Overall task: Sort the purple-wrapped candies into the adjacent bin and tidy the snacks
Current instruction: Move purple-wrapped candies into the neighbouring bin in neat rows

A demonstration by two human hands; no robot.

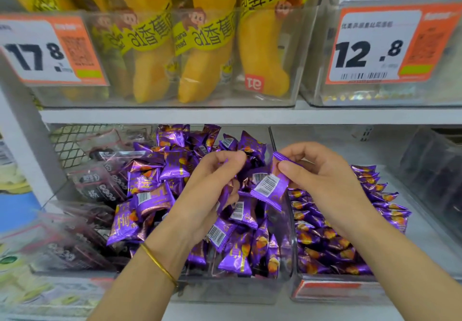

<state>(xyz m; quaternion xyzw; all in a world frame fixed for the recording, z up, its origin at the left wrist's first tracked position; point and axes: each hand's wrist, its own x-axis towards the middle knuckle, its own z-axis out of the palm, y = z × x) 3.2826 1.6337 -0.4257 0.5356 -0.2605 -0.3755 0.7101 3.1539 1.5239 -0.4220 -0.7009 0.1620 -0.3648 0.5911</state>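
A loose heap of purple-wrapped candies fills the middle clear bin on the lower shelf. The adjacent bin to the right holds purple candies lined up in rows. My right hand pinches purple candies above the wall between the two bins, one showing its barcode. My left hand, with a gold bangle on the wrist, is curled around purple candies over the middle bin.
Dark transparent snack packs lie in the left part of the middle bin. Above, a clear bin holds yellow banana bread packs between price tags 17.8 and 12.8. A dark clear bin sits far right.
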